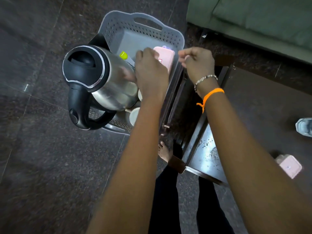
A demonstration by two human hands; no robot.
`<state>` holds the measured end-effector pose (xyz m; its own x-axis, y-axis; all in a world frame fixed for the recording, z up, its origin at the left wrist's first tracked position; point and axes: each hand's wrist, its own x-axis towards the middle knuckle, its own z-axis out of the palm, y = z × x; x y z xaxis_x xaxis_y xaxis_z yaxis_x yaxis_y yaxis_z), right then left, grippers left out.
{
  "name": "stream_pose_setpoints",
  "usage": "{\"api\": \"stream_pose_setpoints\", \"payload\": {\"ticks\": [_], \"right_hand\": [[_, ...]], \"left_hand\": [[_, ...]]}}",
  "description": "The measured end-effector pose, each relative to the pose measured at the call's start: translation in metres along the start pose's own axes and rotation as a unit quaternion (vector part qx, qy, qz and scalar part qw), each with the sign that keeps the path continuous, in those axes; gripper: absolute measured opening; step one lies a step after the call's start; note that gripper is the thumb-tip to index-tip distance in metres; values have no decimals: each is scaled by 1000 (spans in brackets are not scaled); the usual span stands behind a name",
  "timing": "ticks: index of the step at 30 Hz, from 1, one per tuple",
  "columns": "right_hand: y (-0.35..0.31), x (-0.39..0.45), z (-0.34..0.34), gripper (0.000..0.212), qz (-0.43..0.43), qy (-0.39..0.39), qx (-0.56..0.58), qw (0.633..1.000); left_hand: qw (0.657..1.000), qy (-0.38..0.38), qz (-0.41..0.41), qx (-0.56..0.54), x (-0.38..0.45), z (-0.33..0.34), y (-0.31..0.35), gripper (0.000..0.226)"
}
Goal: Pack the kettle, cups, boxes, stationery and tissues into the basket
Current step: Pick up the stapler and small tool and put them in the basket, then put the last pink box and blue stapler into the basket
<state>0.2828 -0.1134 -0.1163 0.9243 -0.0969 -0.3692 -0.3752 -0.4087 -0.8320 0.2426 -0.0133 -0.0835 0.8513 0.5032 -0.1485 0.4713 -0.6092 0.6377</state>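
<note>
A grey perforated basket (118, 26) stands on a dark stand. A steel kettle (111, 78) with a black lid and handle sits tilted in its near left part. White cups (134, 116) lie beside the kettle's base. A pink box (166, 58) leans on the basket's right wall, and a yellow-green item (123, 55) lies further left. My left hand (149, 71) reaches down between the kettle and the pink box; its fingertips are hidden. My right hand (196, 62) has curled fingers gripping the basket's right rim.
A dark low table (202, 149) stands to the right of the basket. Another pink box (289, 166) lies on the floor at the right, near a person's shoe (304, 127). A green sofa (253, 16) fills the top right. My bare foot (164, 151) is below the basket.
</note>
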Motion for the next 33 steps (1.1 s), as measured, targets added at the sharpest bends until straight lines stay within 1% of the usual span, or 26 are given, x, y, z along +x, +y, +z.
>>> {"api": "stream_pose_setpoints", "payload": {"ticks": [3, 7, 11, 13, 16, 19, 22, 24, 27, 30, 33], "right_hand": [[18, -34, -17, 34, 35, -8, 70, 997], [55, -82, -54, 29, 75, 2, 127, 989], [100, -119, -106, 27, 124, 23, 162, 979], [126, -136, -136, 26, 147, 39, 173, 973], [173, -160, -185, 26, 193, 83, 178, 961], [220, -184, -234, 26, 231, 136, 149, 952], [267, -202, -284, 25, 258, 167, 102, 946], [295, -211, -313, 25, 284, 194, 71, 936], [330, -220, -344, 26, 325, 247, 22, 913], [358, -223, -364, 28, 369, 286, -10, 884], [377, -220, -375, 28, 402, 300, -29, 865]], "left_hand": [[998, -19, -17, -58, -52, 7, 6, 22], [993, -65, -42, -88, -112, 26, 13, 20], [987, -132, -47, -75, -163, 54, 22, 22], [982, -176, -34, -58, -191, 73, 27, 23], [971, -237, -2, -31, -234, 106, 39, 24], [955, -293, 42, 24, -274, 142, 54, 24], [928, -360, 75, 55, -314, 178, 73, 24], [912, -391, 100, 75, -335, 202, 87, 22], [894, -413, 126, 117, -356, 235, 101, 24], [881, -414, 154, 167, -369, 264, 107, 30], [874, -395, 157, 235, -374, 285, 104, 46]]}}
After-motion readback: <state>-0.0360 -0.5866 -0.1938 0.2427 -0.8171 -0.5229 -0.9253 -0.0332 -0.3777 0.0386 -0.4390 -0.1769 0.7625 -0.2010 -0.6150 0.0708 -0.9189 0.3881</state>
